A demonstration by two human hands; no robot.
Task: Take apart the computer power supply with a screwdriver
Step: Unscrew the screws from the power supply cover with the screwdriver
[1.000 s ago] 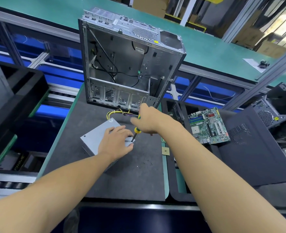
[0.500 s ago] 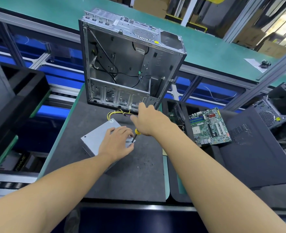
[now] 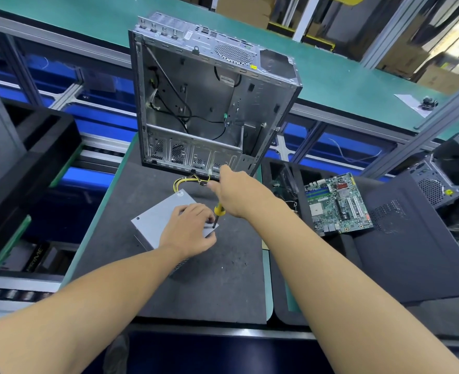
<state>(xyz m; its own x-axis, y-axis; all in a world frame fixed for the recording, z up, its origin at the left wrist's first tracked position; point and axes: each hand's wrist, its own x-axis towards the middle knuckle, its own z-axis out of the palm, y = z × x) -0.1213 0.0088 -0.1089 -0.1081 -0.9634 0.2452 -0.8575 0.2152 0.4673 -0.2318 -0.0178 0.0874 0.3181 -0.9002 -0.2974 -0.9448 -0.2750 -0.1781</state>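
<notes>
Power supply: The grey power supply (image 3: 158, 222) lay flat on the dark mat (image 3: 223, 279), in front of the open computer case (image 3: 209, 103), its yellow and black cable bundle (image 3: 187, 182) running back toward the case.
Screwdriver: The yellow-handled screwdriver (image 3: 218, 210) stood steeply, tip down at the lid's right corner; the screw itself was too small to make out.
Right hand: The right hand (image 3: 236, 193) was wrapped around the handle from above.
Left hand: The left hand (image 3: 187, 230) lay palm-down on the lid, fingertips bent beside the shaft; whether they touched it could not be told.
Step in hand: Probably loosening a lid screw at that corner.
Doing it well: The shaft likely needed to stay in line with the screw, with firm downward pressure while turning and the left hand's weight stopping the box from sliding.
Risk: A tilted tip could slip out toward the nearby fingertips.
Around: A motherboard (image 3: 336, 206) lay apart to the right.
</notes>
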